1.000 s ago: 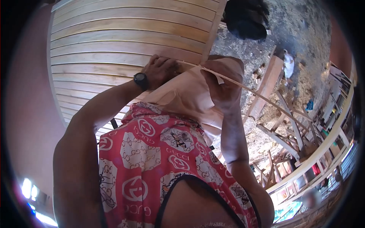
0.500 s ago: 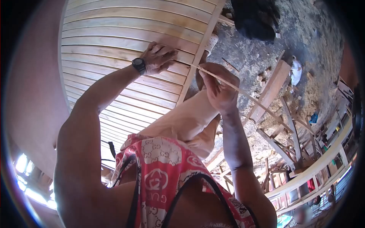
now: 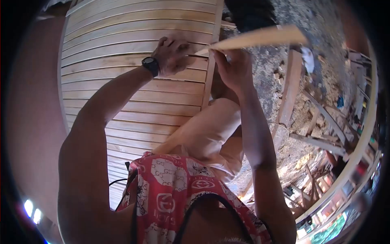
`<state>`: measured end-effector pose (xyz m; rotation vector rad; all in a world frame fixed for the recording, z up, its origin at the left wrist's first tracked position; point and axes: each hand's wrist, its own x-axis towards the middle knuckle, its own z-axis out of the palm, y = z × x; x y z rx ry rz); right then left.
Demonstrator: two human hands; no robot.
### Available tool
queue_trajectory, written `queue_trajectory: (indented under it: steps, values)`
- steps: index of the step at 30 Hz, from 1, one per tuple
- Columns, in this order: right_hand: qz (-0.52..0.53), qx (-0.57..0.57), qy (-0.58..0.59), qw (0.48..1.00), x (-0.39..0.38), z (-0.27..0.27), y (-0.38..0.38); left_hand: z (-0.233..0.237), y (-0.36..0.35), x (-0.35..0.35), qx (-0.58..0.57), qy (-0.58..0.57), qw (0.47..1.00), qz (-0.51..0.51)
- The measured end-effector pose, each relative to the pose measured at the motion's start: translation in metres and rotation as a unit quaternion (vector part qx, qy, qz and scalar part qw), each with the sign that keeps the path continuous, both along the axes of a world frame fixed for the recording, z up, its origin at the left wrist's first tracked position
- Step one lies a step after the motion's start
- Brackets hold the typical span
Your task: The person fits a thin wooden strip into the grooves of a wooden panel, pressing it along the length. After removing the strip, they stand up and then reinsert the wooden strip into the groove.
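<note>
My right hand (image 3: 235,69) grips a thin wooden strip (image 3: 264,37) near its left end, thumb and fingers closed on it. The strip's broad pale face shows, and its far end sticks out to the right over the floor. Its narrow end reaches across the frame edge of a slatted wooden panel (image 3: 142,26), close to the fingertips of my left hand (image 3: 172,57). That hand, with a dark watch (image 3: 150,63) at its wrist, is over the slats with its fingers spread and somewhat blurred. A dark gap between slats runs beside it.
On the floor at right lie a wooden board (image 3: 290,87), a white object (image 3: 308,60), small wood offcuts and shavings. Farther right are loose timber pieces (image 3: 329,116) and a long curved-looking rail (image 3: 361,150). A dark shape (image 3: 250,14) stands beyond the panel's edge.
The wooden strip has swung up and turned from edge-on to showing its broad face. My right hand has risen slightly with it. My left hand stays over the slats; the view has shifted.
</note>
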<state>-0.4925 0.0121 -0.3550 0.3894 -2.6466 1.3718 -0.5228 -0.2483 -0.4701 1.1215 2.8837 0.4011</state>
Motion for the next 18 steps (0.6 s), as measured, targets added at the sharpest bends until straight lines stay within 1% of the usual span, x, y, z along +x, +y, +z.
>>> queue_trajectory:
  steps: [1, 2, 4, 6, 8, 10, 12, 16, 18]
  values:
    - [-0.006, -0.025, -0.018, 1.000, -0.001, 0.003, -0.005, 0.002, 0.001, 0.003, -0.021, -0.005, 1.000, 0.019]
    - [-0.013, -0.015, -0.010, 1.000, -0.003, 0.006, -0.007, 0.004, 0.002, 0.004, -0.010, 0.003, 1.000, 0.012]
    - [0.005, 0.064, -0.010, 0.998, -0.004, 0.005, -0.013, 0.003, 0.002, 0.006, 0.016, -0.004, 1.000, 0.016]
    - [0.012, 0.062, 0.008, 0.998, -0.002, 0.006, -0.017, 0.005, 0.006, 0.009, 0.012, 0.004, 1.000, 0.018]
    - [0.027, 0.060, -0.009, 0.998, 0.000, 0.011, -0.022, 0.011, 0.007, 0.014, 0.005, 0.012, 1.000, 0.029]
    - [0.026, 0.082, 0.011, 0.996, 0.001, 0.012, -0.026, 0.022, 0.009, 0.015, -0.040, -0.011, 0.999, 0.002]
    - [0.026, 0.103, 0.027, 0.994, 0.002, 0.009, -0.028, 0.024, 0.011, 0.015, -0.034, -0.021, 0.999, 0.012]
    - [0.014, 0.100, -0.007, 0.995, 0.002, -0.010, -0.029, 0.016, 0.012, 0.014, -0.010, -0.039, 0.998, 0.039]
    - [0.010, 0.093, -0.019, 0.995, 0.000, -0.014, -0.028, 0.014, 0.013, 0.012, -0.017, -0.050, 0.998, 0.041]
